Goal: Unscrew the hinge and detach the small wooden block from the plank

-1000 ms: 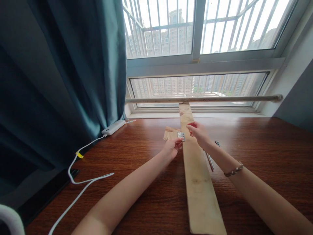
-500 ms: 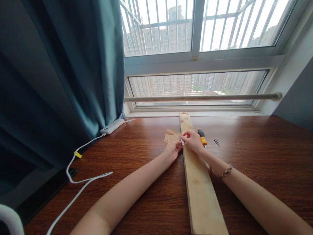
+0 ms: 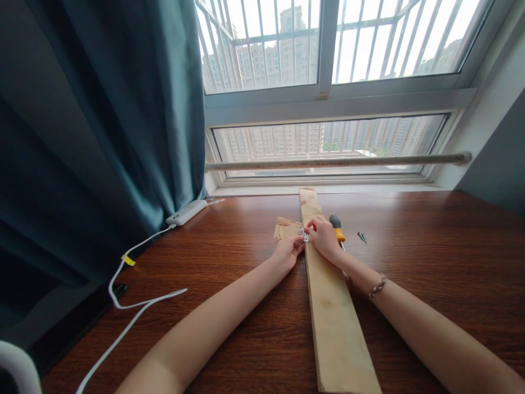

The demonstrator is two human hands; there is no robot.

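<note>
A small silver metal hinge (image 3: 305, 237) lies across the joint between a short wooden piece (image 3: 287, 226) and a long wooden plank (image 3: 334, 306). Fingertips of my left hand (image 3: 288, 251) are closed on the hinge's near edge, beside the plank's left side. Above the plank, my right hand (image 3: 324, 236) pinches at the hinge's right side with thumb and forefinger. Part of the hinge is covered by my fingers. A screwdriver (image 3: 337, 227) with a black and yellow handle lies just right of my right hand, its shaft partly hidden behind the wrist.
Several dark screws (image 3: 362, 237) lie on the brown wooden table (image 3: 418, 273), right of the screwdriver. A white power strip (image 3: 186, 213) with a white cable (image 3: 123, 262) lies at left by the blue curtain (image 3: 176, 109). Beyond the table's far edge is a window (image 3: 328, 101).
The hinge now sits flatter and shows more of its face over the plank. Both hands have kept nearly the same place; the view has shifted slightly.
</note>
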